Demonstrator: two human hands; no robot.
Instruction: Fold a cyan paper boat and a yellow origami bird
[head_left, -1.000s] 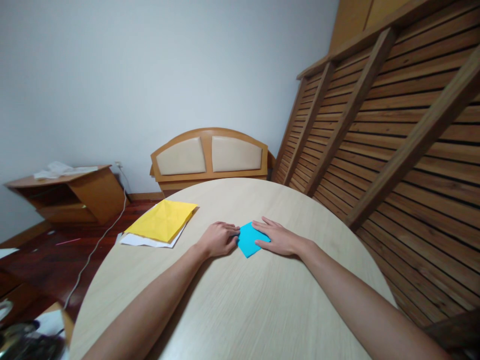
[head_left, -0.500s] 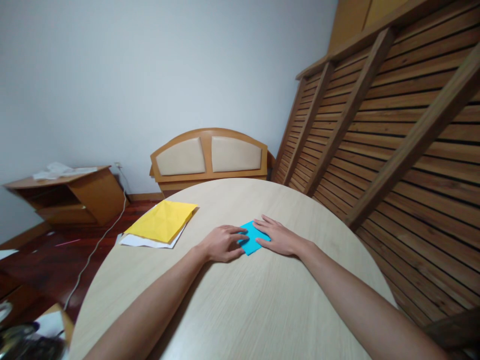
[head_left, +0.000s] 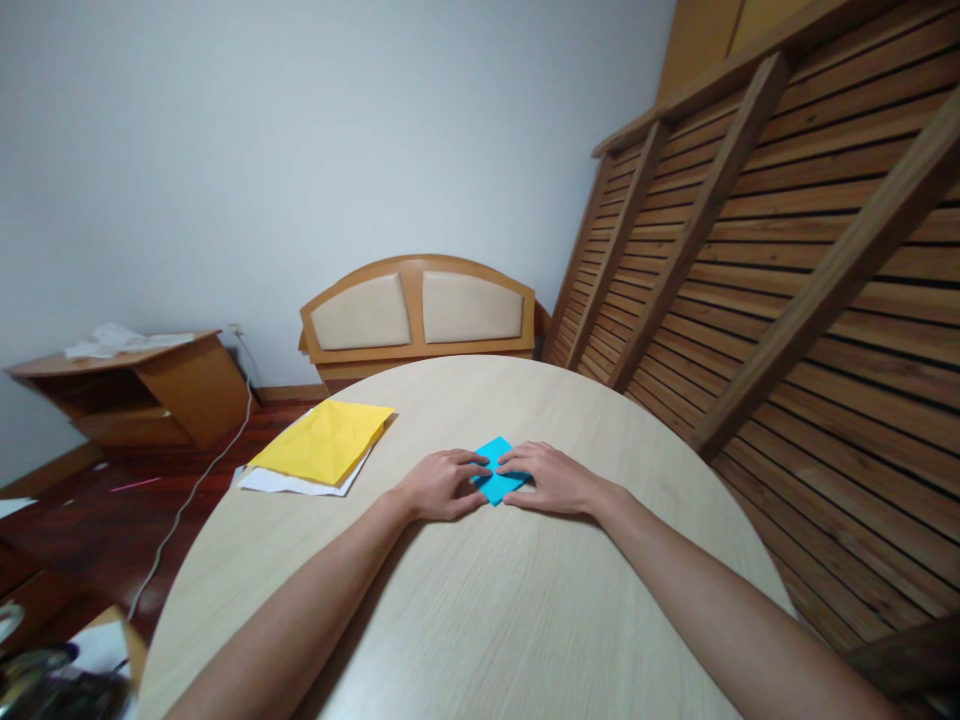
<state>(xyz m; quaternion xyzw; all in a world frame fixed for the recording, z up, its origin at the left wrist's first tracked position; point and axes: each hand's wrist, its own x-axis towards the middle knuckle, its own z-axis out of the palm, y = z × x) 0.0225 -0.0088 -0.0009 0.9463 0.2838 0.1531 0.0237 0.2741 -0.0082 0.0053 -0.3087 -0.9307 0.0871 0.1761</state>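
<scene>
A small folded sheet of blue paper (head_left: 495, 488) lies as a diamond on the round table, its far and near corners showing between my hands. My left hand (head_left: 447, 484) holds the left side, fingertips bent onto the top and thumb by the near left edge. From the other side my right hand (head_left: 553, 478) grips the paper, with curved fingers over its right half and the thumb at the near right edge. Both side corners are partly hidden under the fingers.
On the left of the pale round table (head_left: 480, 610) a creased yellow sheet (head_left: 322, 440) rests over white paper (head_left: 292, 484). Beyond stand a headboard (head_left: 417, 305) and a low wooden cabinet (head_left: 180, 390). A slatted wooden frame (head_left: 750, 280) leans at the right.
My right hand has shifted slightly left, its fingers going from flat and spread to curved around the paper. The blue paper has turned a little; my left hand is nearly still.
</scene>
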